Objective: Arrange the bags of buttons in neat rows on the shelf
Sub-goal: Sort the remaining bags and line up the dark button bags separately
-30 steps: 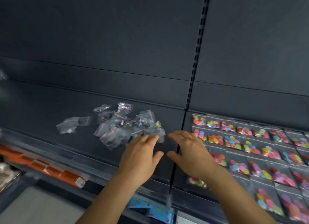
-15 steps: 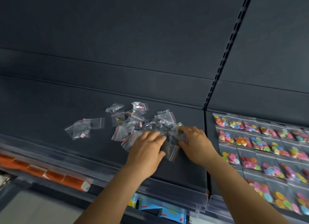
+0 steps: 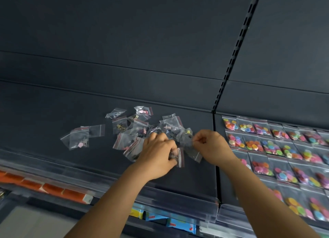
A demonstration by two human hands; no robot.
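A loose heap of small clear zip bags [image 3: 135,129] with red seal strips lies on the dark shelf [image 3: 53,116]. My left hand [image 3: 157,155] grips one small bag [image 3: 180,156] at the heap's near right edge. My right hand [image 3: 210,145] pinches another clear bag [image 3: 193,149] just beside it. Two more bags [image 3: 80,138] lie apart to the left of the heap. What the held bags contain is hard to make out.
On the adjoining shelf section to the right, bags of bright coloured buttons [image 3: 270,145] lie in tidy rows. A clear plastic lip [image 3: 178,200] runs along the shelf front. Orange packs [image 3: 44,188] and blue packs [image 3: 178,223] sit on lower shelves.
Both hands moved forward from the shelf's front part into the heap and closed on bags at its near right edge. The camera view swung left and closer.
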